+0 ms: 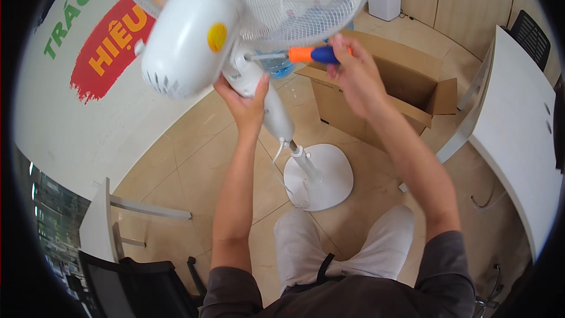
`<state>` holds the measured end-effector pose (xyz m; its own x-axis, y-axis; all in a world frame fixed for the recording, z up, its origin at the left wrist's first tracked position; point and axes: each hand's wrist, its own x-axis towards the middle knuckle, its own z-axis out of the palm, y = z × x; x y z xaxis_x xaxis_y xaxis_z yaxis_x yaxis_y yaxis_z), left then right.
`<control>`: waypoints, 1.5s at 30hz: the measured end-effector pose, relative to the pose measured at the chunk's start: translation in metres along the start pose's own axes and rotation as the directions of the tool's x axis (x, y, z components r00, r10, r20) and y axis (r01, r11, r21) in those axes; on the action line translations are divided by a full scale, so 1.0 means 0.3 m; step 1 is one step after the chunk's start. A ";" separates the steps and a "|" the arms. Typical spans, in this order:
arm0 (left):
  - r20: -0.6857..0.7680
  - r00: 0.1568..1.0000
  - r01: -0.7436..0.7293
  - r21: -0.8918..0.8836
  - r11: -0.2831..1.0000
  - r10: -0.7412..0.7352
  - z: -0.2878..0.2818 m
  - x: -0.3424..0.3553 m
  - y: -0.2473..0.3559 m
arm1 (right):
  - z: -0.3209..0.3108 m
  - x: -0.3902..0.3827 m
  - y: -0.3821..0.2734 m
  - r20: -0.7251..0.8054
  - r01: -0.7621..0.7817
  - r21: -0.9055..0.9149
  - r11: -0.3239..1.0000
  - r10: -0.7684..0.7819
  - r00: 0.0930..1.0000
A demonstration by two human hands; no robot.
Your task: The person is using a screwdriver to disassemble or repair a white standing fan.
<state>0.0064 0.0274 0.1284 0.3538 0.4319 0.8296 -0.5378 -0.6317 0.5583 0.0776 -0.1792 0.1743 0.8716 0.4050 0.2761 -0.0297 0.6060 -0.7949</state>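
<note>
A white pedestal fan (194,29) stands before me, its motor housing tilted and its wire guard (306,0) facing away at the top. My left hand (246,103) is wrapped round the fan's neck just below the motor housing. In my right hand (357,76) is a screwdriver (302,54) with an orange and blue handle. Its metal shaft points left, and the tip meets the joint under the housing; any screw there is too small to make out. Below, the pole runs down to a rounded white base (332,185) on the floor, with a white cord hanging beside it.
An open cardboard box (347,103) sits behind the fan to the right. Blue water bottles (279,69) stand behind the guard. A white desk (518,118) curves along the right side. At the lower left are a black chair (141,282) and another white table (97,224).
</note>
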 end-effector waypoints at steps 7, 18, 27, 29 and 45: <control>0.090 0.904 0.425 -0.066 0.903 -0.419 -0.017 0.036 0.159 | 0.059 0.018 -0.152 -0.157 -0.478 -0.180 0.860 0.454 0.877; 0.168 0.321 0.896 0.264 0.356 -0.932 -0.099 0.148 0.301 | 0.122 -0.012 -0.188 -0.341 -0.597 -0.011 0.802 0.559 0.756; 0.052 0.439 0.864 0.251 0.437 -0.897 -0.077 0.150 0.399 | 0.111 0.005 -0.184 -0.251 -0.362 0.022 0.932 0.356 0.900; -0.057 0.371 0.911 0.215 0.351 -0.927 -0.052 0.144 0.431 | 0.096 0.007 -0.199 -0.191 -0.553 0.033 0.833 0.548 0.815; -0.220 0.090 0.970 -0.200 0.135 -0.971 0.358 0.151 0.634 | 0.067 0.076 -0.266 0.078 -0.825 -0.138 0.548 0.836 0.543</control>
<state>0.0024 -0.1422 0.2730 0.3858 0.7940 -0.4697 0.1178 0.4626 0.8787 0.0901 -0.2044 0.2550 0.4098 0.7801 -0.4727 -0.6676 -0.0966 -0.7382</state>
